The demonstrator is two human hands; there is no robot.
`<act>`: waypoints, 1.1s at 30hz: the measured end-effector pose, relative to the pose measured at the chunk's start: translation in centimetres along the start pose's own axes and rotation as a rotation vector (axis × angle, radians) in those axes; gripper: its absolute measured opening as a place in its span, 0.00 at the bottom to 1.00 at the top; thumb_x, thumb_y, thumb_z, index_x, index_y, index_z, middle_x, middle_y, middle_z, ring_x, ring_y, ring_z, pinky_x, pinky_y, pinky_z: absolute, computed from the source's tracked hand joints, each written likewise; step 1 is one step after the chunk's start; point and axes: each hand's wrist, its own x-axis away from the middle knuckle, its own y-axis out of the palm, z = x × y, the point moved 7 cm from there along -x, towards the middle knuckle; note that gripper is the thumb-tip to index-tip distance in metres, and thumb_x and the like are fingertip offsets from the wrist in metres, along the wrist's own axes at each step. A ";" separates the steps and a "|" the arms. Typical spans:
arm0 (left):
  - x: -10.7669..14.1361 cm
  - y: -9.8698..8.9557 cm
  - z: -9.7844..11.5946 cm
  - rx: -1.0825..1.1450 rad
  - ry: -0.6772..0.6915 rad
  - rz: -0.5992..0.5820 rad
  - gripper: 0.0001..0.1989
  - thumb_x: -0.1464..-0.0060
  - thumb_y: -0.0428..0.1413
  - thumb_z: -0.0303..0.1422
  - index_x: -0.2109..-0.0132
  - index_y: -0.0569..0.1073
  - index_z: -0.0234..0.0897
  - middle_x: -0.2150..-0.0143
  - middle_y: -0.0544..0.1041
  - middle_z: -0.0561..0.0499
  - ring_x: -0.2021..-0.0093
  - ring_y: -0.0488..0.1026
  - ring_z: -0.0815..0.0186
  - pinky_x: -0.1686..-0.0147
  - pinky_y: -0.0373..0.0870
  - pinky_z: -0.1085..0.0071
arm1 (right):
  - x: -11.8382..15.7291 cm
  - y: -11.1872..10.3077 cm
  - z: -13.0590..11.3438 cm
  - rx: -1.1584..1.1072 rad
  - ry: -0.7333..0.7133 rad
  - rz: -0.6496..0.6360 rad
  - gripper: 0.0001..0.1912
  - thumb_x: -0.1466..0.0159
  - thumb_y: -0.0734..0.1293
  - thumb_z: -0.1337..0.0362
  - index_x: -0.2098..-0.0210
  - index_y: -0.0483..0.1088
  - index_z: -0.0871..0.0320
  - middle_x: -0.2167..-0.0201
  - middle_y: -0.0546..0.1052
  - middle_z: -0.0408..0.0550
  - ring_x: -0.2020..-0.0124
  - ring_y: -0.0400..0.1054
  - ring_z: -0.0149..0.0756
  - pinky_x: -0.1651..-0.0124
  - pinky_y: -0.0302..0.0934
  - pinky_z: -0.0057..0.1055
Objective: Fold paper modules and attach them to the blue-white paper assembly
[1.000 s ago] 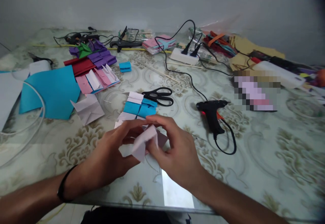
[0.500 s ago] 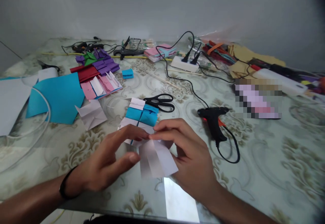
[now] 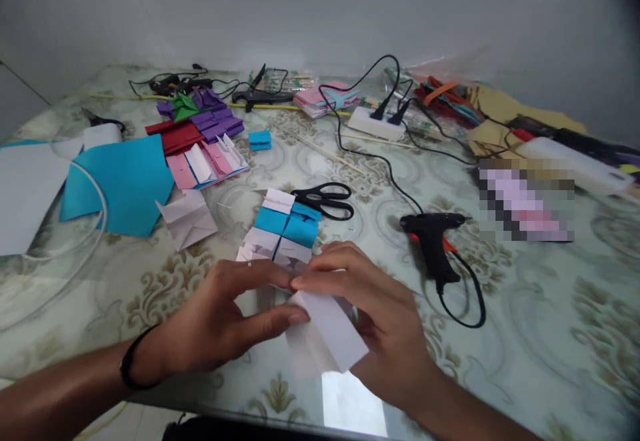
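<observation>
Between both hands is a white folded paper (image 3: 333,331), its creased panels tilted toward me. My left hand (image 3: 225,317) pinches its upper left part, thumb on the near face and index finger along the top. From the right, my right hand (image 3: 380,314) grips the same paper, its fingertips meeting the left ones at the upper edge; its thumb is hidden behind the sheet. Just beyond the fingers lie folded blue paper pieces (image 3: 285,224) and folded white pieces (image 3: 287,249). Black-handled scissors (image 3: 327,199) rest partly under them.
A black glue gun (image 3: 433,241) lies to the right, its cord running to a white power strip (image 3: 376,124). Blue sheets (image 3: 120,187), a creased white paper (image 3: 189,219) and folded pink pieces (image 3: 205,164) are on the left. A white cable (image 3: 103,194) loops there.
My left thumb has moved right onto the paper's near face, and the paper has turned and tilted in my hands. The view has shifted slightly, moving the table things rightward.
</observation>
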 end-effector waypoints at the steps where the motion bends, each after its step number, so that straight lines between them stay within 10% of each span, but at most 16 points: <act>1: 0.0 0.1 0.1 0.011 0.001 -0.001 0.08 0.37 0.65 0.34 0.53 0.82 0.38 0.56 0.87 0.52 0.59 0.82 0.65 0.56 0.75 0.73 | 0.0 0.0 -0.1 0.001 -0.009 -0.014 0.14 0.36 0.73 0.73 0.54 0.79 0.53 0.60 0.79 0.48 0.59 0.75 0.42 0.53 0.69 0.43; 33: -0.2 -0.5 -0.9 0.005 -0.167 -0.006 0.11 0.36 0.62 0.39 0.63 0.83 0.38 0.68 0.83 0.53 0.68 0.77 0.67 0.68 0.70 0.75 | -0.1 0.9 1.4 -0.093 0.219 -0.083 0.06 0.34 0.72 0.72 0.62 0.77 0.53 0.69 0.80 0.38 0.65 0.75 0.31 0.55 0.67 0.32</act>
